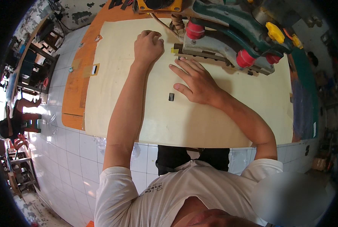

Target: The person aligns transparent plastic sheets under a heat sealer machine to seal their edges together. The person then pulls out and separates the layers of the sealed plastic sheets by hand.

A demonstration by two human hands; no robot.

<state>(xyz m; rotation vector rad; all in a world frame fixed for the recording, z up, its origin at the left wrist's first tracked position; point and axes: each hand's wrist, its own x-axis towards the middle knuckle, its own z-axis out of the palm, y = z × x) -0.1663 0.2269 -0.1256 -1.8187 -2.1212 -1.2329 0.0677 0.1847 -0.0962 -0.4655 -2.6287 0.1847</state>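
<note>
While I see the right hand (195, 81) spread wide | small dark block (171, 97) lies just beside its thumb, untouched | left hand (149, 48) curled, contents I can't tell

Over the table's (72, 109) far side, the machine (210, 47) is running past the upper edge. On the table, the left hand (149, 47) is concealing its palm and any item beneath. At the table's middle, a dark piece (171, 97) is showing too little detail to identify. Off the table's near right corner, a grey blur (290, 198) is masking everything behind.
</note>
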